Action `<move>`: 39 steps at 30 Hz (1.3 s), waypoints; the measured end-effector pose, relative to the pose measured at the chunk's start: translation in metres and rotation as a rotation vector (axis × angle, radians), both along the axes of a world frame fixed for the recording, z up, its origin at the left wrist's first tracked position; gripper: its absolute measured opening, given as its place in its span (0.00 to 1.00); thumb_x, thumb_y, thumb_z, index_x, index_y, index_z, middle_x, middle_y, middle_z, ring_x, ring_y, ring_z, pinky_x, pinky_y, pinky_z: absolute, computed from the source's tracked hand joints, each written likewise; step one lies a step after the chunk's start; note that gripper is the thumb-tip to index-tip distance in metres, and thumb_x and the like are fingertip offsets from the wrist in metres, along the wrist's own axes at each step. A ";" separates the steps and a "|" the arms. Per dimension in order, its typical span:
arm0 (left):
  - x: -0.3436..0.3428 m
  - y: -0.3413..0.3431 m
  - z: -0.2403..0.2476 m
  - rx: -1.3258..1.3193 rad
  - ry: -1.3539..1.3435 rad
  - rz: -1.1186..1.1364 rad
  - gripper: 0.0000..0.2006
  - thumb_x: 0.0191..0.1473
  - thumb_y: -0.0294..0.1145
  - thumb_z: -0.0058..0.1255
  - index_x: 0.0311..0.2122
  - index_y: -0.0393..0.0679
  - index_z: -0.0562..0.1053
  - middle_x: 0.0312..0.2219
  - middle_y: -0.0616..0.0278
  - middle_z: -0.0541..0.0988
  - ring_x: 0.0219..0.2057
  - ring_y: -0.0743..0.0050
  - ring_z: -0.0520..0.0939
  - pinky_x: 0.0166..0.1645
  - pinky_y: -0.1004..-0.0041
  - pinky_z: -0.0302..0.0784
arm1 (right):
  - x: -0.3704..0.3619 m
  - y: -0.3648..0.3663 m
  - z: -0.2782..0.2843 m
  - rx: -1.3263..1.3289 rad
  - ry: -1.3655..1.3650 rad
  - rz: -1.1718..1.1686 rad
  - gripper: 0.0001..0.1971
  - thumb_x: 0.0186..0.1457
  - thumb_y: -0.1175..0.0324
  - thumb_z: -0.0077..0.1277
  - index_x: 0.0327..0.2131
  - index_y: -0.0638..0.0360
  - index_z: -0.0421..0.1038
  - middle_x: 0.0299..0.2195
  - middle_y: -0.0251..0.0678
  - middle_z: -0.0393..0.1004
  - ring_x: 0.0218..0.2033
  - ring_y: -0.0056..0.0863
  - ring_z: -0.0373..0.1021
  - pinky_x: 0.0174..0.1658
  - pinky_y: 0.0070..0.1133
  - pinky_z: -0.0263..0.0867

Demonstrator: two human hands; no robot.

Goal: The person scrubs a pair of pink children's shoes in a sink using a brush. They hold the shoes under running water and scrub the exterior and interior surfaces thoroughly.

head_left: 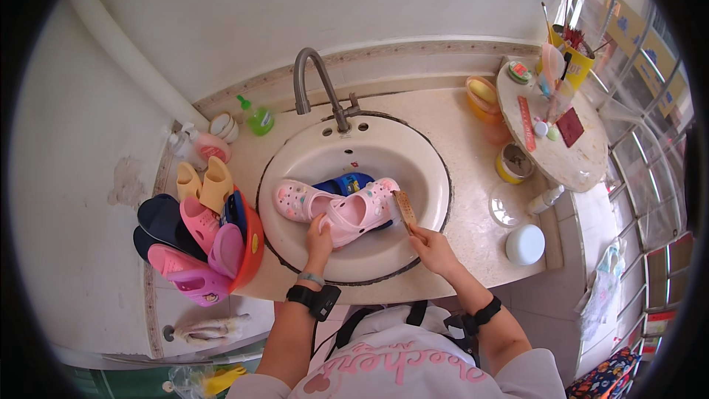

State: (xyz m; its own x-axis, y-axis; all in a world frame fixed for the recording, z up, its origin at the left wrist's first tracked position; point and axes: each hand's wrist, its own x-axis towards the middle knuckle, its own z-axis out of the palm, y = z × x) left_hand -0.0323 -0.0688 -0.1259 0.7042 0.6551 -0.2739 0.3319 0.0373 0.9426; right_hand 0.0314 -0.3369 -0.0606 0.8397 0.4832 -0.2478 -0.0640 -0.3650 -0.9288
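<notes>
In the white oval sink (410,251), my left hand (319,240) grips the heel end of a pink clog (358,214) with small charms on it. My right hand (432,246) holds a wooden scrubbing brush (405,208) by its handle, the brush head at the clog's toe. Another pink clog (295,201) lies in the basin to the left. Behind and partly beneath the pink pair sits a blue shoe (347,183), mostly hidden. A grey curved faucet (316,66) rises at the sink's back edge.
At the left, a red bucket (253,240) is heaped with slippers and clogs. A green soap bottle (258,118) and pump bottles (199,144) stand behind it. On the right are a white round jar (525,244), a yellow tin (515,163) and a round board (561,148) holding small items.
</notes>
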 end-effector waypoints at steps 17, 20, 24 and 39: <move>-0.014 -0.002 -0.006 0.407 -0.210 -0.112 0.16 0.51 0.26 0.42 0.46 0.36 0.67 0.40 0.51 0.73 0.42 0.64 0.73 0.46 0.72 0.67 | 0.017 0.107 0.005 -0.170 -0.783 0.047 0.31 0.42 0.67 0.51 0.53 0.43 0.56 0.33 0.42 0.64 0.25 0.39 0.69 0.25 0.30 0.67; -0.012 -0.003 -0.003 0.384 -0.149 -0.106 0.16 0.52 0.25 0.42 0.47 0.34 0.65 0.40 0.53 0.72 0.41 0.69 0.72 0.47 0.74 0.66 | 0.038 0.087 -0.005 -0.292 -0.690 -0.024 0.29 0.43 0.69 0.49 0.53 0.44 0.58 0.32 0.42 0.65 0.27 0.39 0.69 0.28 0.32 0.67; -0.012 -0.005 0.001 0.406 -0.121 -0.046 0.16 0.52 0.26 0.41 0.47 0.35 0.65 0.40 0.50 0.72 0.42 0.65 0.72 0.48 0.72 0.65 | 0.040 0.073 -0.010 -0.202 -0.562 -0.092 0.24 0.46 0.67 0.49 0.51 0.45 0.62 0.31 0.43 0.65 0.27 0.40 0.68 0.31 0.31 0.65; -0.008 -0.007 0.005 0.483 -0.212 0.114 0.17 0.53 0.23 0.38 0.49 0.34 0.62 0.44 0.47 0.69 0.47 0.58 0.70 0.52 0.69 0.62 | 0.031 0.059 -0.006 -0.088 -0.419 -0.019 0.19 0.49 0.66 0.47 0.47 0.55 0.66 0.26 0.51 0.68 0.29 0.46 0.67 0.36 0.32 0.64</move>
State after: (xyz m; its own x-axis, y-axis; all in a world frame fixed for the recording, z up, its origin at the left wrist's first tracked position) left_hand -0.0407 -0.0754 -0.1212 0.6283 0.7469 0.2176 0.1520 -0.3922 0.9072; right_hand 0.0623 -0.2779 -0.0662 0.8851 0.4590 0.0770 0.3047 -0.4466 -0.8412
